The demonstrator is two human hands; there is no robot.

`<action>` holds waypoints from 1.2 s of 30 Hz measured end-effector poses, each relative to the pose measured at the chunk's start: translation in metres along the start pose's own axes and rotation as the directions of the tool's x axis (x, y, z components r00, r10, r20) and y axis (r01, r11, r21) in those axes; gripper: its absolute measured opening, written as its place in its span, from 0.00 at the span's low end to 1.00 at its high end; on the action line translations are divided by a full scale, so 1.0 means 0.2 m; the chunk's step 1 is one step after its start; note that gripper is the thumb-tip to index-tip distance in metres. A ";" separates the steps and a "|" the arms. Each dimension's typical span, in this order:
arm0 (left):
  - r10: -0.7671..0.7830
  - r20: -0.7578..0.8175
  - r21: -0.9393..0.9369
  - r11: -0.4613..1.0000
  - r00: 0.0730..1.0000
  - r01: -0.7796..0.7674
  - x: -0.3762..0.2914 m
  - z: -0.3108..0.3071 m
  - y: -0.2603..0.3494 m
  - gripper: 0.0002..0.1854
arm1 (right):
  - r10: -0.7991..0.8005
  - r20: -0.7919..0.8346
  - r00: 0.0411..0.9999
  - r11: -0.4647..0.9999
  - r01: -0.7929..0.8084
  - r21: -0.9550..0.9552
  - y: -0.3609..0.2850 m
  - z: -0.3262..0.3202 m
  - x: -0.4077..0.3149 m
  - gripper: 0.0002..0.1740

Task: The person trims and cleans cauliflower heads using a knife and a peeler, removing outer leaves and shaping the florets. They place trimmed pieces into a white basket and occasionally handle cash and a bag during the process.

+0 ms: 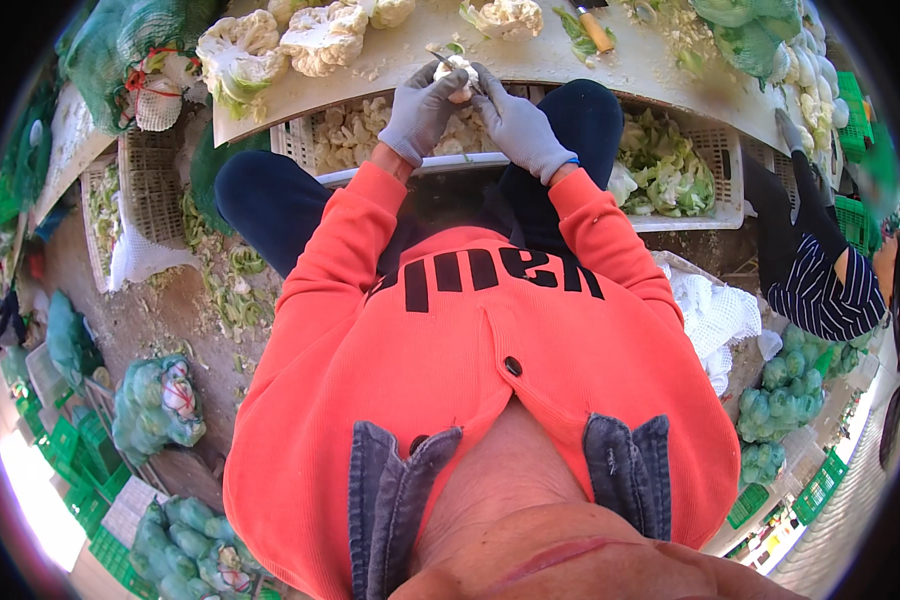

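Observation:
My left hand (418,111), in a grey glove, holds a small white cauliflower floret (457,79) just past the near edge of the white worktable (420,45). In a matching glove, my right hand (521,124) meets it from the other side, its fingers closed on a small knife. The dark blade (439,57) of that knife shows beyond the floret; its handle is mostly hidden by my fingers. Below both hands, between my knees, a white plastic crate (427,161) holds many cut cauliflower florets (351,129).
Large cauliflower pieces (324,37) lie on the table's left part. A wooden-handled tool (595,30) rests farther right. Beside my right knee stands a crate of leaf trimmings (664,161). Net sacks (157,409) sit on the floor at left. Another person (825,285) works at right.

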State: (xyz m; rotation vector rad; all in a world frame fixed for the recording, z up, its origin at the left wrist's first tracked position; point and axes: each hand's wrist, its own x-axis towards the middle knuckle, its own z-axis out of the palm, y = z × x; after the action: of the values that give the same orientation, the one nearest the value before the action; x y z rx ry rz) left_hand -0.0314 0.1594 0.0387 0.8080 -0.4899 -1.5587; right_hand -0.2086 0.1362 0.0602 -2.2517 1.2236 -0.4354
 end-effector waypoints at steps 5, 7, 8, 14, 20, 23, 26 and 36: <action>0.064 0.082 0.111 0.991 0.995 -0.073 -0.05 -0.09 -0.03 0.17 | 0.000 0.105 0.994 0.792 -0.064 0.607 0.05 0.06 0.00 0.34; -0.018 0.090 0.006 1.000 0.996 0.018 -0.07 -0.12 -0.02 0.18 | 0.091 0.323 0.942 0.593 -0.312 0.742 0.06 0.04 -0.02 0.34; -0.025 0.158 -0.069 0.997 0.987 0.036 -0.08 -0.13 -0.01 0.19 | 0.102 0.374 0.922 0.517 -0.371 0.772 0.06 0.03 -0.03 0.34; -0.097 0.028 -0.238 0.966 0.995 0.101 -0.12 -0.18 0.01 0.22 | 0.227 0.204 0.952 0.722 -0.305 0.621 0.03 -0.01 -0.03 0.36; 0.141 -0.082 -0.057 0.988 0.987 -0.146 -0.02 -0.31 -0.14 0.21 | 0.152 -0.045 0.987 0.986 -0.149 0.069 -0.16 0.03 -0.10 0.38; 0.246 -0.138 -0.016 0.968 0.959 -0.251 0.07 -0.37 -0.23 0.23 | 0.085 -0.028 0.996 0.993 -0.083 0.081 -0.24 0.05 -0.13 0.38; 0.367 -0.103 0.344 0.885 0.924 -0.313 0.08 -0.38 -0.25 0.19 | 0.081 -0.015 0.997 0.997 -0.081 0.019 -0.27 0.06 -0.12 0.37; 0.099 -0.016 -0.298 0.949 0.995 -0.100 -0.09 -0.16 -0.08 0.17 | 0.095 0.075 0.993 0.995 -0.098 0.027 -0.21 0.11 -0.08 0.37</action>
State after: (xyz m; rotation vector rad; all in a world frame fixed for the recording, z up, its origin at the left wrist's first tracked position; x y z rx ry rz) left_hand -0.0189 0.1833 0.0095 0.5428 -0.2795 -1.4933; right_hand -0.1789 0.1748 0.0670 -2.1531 1.2730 -0.3294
